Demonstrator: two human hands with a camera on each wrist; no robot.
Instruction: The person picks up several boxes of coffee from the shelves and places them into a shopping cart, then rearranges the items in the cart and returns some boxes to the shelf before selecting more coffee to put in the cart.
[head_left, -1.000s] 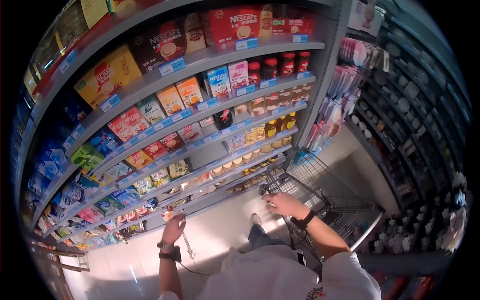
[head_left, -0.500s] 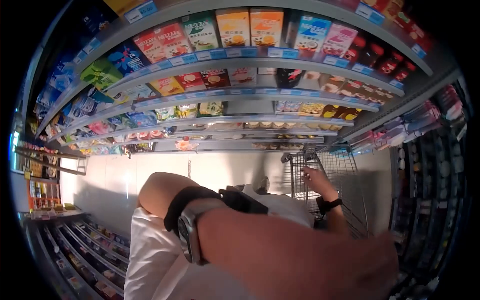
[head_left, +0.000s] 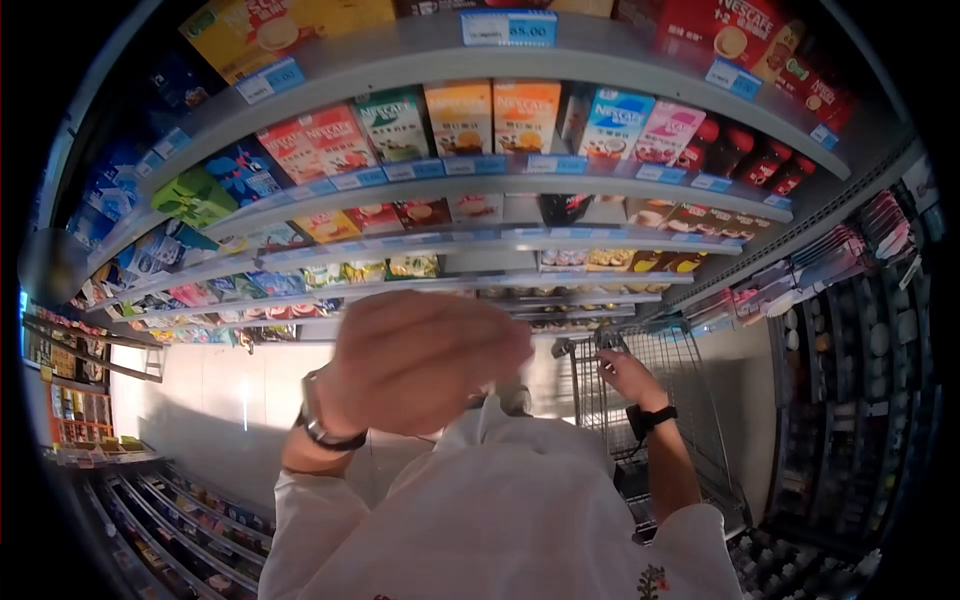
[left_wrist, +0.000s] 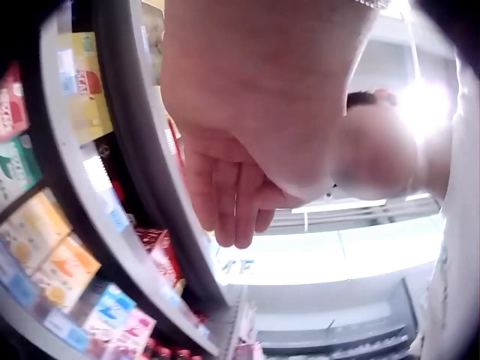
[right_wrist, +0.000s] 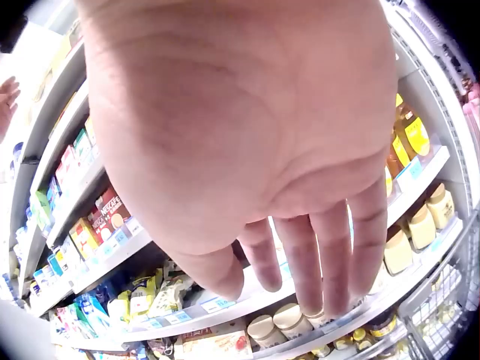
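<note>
Raised in front of the white shirt (head_left: 470,500), my left hand (head_left: 430,355) is blurred in the head view and has nothing in it. In the left wrist view its fingers (left_wrist: 234,206) are straight and lie side by side. My right hand (head_left: 630,377) is over the shopping cart (head_left: 690,400), with its fingers loosely extended. The right wrist view shows that palm (right_wrist: 247,127) with nothing held in it. Coffee boxes (head_left: 525,118) line the shelf beyond the hands, in orange, green, pink and blue.
Shelves (head_left: 420,75) with price tags curve across the front. Jars (right_wrist: 289,319) stand on a low shelf in the right wrist view. Another rack (head_left: 830,390) is at the right, and lower shelves (head_left: 180,530) lie at the left. Pale floor (head_left: 220,390) shows between.
My left arm swung across close to the camera, then drew back leftward, leaving the left hand raised before the chest. The head view has turned; the right hand stays near the cart.
</note>
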